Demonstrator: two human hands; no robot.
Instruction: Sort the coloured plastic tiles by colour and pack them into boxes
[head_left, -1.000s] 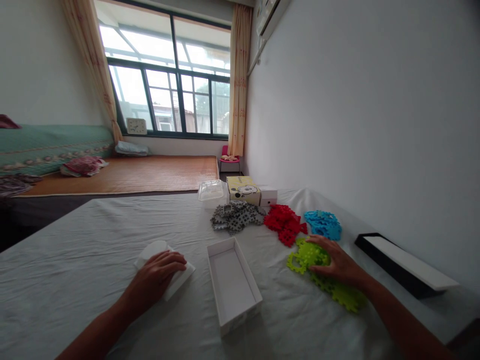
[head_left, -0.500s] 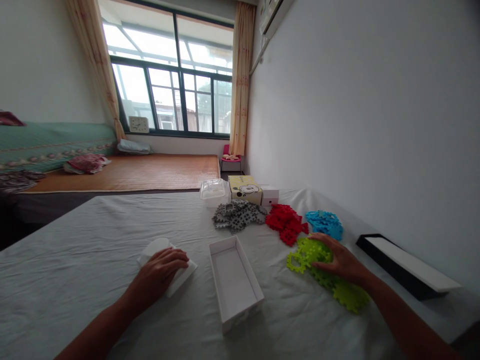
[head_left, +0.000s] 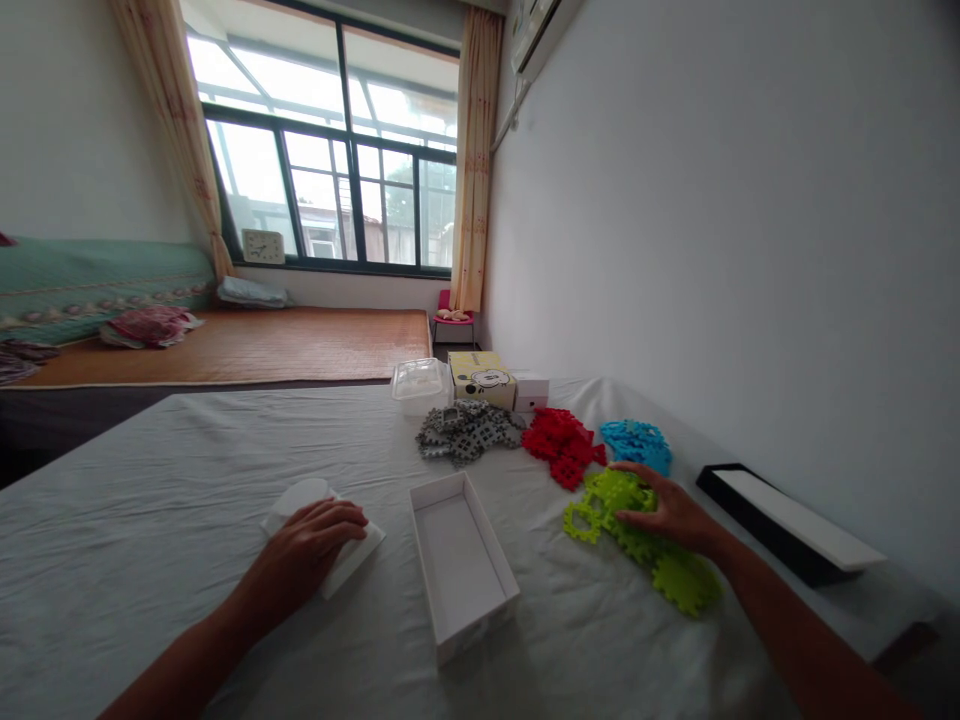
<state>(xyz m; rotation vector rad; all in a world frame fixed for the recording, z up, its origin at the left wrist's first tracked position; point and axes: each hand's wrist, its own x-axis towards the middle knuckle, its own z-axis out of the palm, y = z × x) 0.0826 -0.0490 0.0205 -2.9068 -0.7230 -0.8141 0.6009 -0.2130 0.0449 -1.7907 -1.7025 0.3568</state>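
Observation:
My left hand (head_left: 304, 552) lies flat, fingers together and stretched, on a white box lid (head_left: 352, 552) on the white sheet. My right hand (head_left: 670, 512) rests palm down on a heap of lime-green notched pieces (head_left: 634, 535), fingers extended over them. An empty white open box (head_left: 460, 560) sits between my hands. Behind the green heap lie a red pile (head_left: 559, 443), a blue pile (head_left: 636, 443) and a grey pile (head_left: 466, 430) of the same pieces.
A clear plastic tub (head_left: 418, 382), a yellow cartoon-printed box (head_left: 483, 377) and a small white box (head_left: 529, 390) stand at the far edge. A long black-and-white box (head_left: 787, 522) lies by the wall on the right. A bed platform and window fill the background.
Both hands stay where they were on the lid and the green pieces. The view has shifted slightly, so everything sits a little further left.

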